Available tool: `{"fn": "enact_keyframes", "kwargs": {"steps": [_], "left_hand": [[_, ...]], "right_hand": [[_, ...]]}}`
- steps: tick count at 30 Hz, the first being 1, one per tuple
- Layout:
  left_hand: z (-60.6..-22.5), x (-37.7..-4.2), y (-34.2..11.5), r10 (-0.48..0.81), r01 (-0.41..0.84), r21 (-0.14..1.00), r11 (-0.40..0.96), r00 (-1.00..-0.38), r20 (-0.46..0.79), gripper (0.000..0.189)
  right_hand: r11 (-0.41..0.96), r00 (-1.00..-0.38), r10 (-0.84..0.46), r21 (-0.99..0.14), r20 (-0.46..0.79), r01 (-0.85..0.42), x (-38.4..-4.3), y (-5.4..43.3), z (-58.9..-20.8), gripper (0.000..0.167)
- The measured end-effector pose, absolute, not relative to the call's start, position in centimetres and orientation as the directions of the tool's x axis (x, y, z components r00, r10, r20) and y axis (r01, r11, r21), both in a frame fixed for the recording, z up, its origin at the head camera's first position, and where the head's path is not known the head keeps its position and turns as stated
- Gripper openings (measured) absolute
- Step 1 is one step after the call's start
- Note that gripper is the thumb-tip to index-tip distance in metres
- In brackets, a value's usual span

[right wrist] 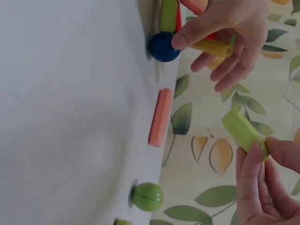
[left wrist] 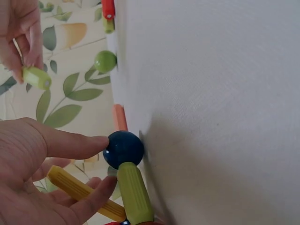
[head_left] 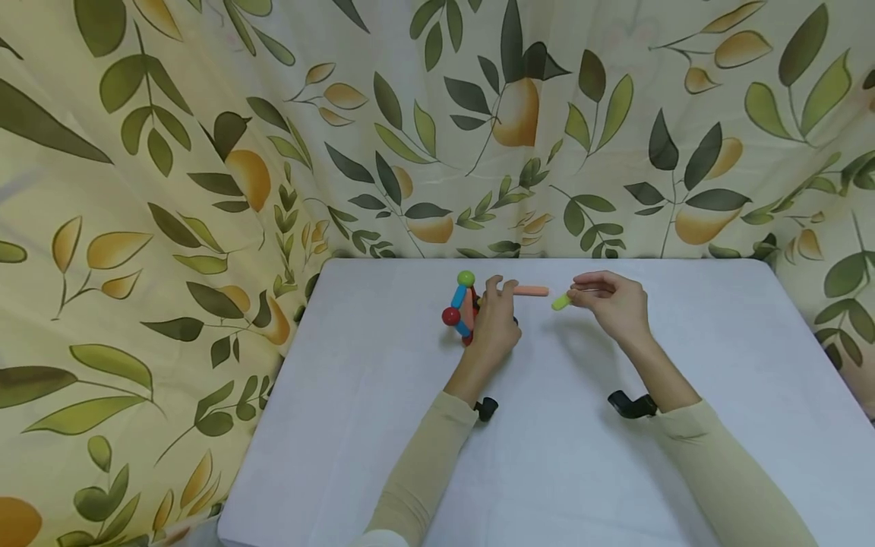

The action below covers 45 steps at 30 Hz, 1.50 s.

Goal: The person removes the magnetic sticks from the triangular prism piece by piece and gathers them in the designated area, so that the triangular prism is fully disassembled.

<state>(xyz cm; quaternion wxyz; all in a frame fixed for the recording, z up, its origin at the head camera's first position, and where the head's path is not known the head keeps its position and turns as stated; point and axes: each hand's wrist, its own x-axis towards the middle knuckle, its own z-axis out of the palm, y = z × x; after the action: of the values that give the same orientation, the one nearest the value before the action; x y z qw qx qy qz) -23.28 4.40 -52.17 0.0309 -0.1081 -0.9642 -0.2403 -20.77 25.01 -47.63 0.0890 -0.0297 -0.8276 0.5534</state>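
A small construction of coloured sticks and balls [head_left: 467, 308] stands towards the back of the table, a green ball at its top and a red one at its side. My left hand [head_left: 495, 319] is on its right side. In the left wrist view, that thumb presses a dark blue ball [left wrist: 123, 149], with fingers curled behind it. A light green stick [left wrist: 135, 192] joins this ball, and a yellow stick [left wrist: 79, 187] slants between the fingers. My right hand [head_left: 615, 304] pinches a short lime-green stick [right wrist: 243, 133] by one end, raised and apart from the construction.
On the white table [head_left: 328, 425], a salmon-pink stick [right wrist: 160, 117] lies between the hands. Beyond it is a loose green ball [right wrist: 148, 197]. A red stick [left wrist: 108, 8] shows farther off. A leaf-patterned curtain [head_left: 383, 182] hangs directly behind the table.
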Motion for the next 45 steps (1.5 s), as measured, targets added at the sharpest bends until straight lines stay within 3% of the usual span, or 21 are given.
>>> {"fn": "enact_keyframes", "kwargs": {"steps": [6, 17, 31, 40, 45], "left_hand": [[-51.9, -22.7, 4.4, 0.207, 0.241, 0.427, 0.871, -0.97, 0.127, 0.076], [-51.8, -21.9, 4.2, 0.227, 0.276, 0.223, 0.935, -0.948, 0.225, 0.068], [-47.1, -22.1, 1.8, 0.236, 0.33, 0.238, 0.914, -0.907, 0.35, 0.05], [-46.5, -24.4, -1.2, 0.239, 0.285, 0.192, 0.939, -0.944, 0.228, 0.063], [-46.8, -24.9, -1.9, 0.249, 0.279, 0.186, 0.942, -0.953, 0.172, 0.06]], "right_hand": [[0.357, -0.976, 0.212, -0.934, 0.049, 0.031, -19.5, 26.7, -47.6, 0.039], [0.311, -0.957, 0.283, -0.938, -0.062, 0.153, -17.2, 29.8, -49.0, 0.045], [0.332, -0.94, 0.285, -0.9, -0.19, 0.282, -16.1, 32.7, -50.3, 0.046], [0.362, -0.914, 0.268, -0.847, -0.305, 0.389, -16.1, 34.0, -52.2, 0.055], [0.372, -0.916, 0.251, -0.842, -0.314, 0.391, -16.2, 34.2, -53.0, 0.055]]}}
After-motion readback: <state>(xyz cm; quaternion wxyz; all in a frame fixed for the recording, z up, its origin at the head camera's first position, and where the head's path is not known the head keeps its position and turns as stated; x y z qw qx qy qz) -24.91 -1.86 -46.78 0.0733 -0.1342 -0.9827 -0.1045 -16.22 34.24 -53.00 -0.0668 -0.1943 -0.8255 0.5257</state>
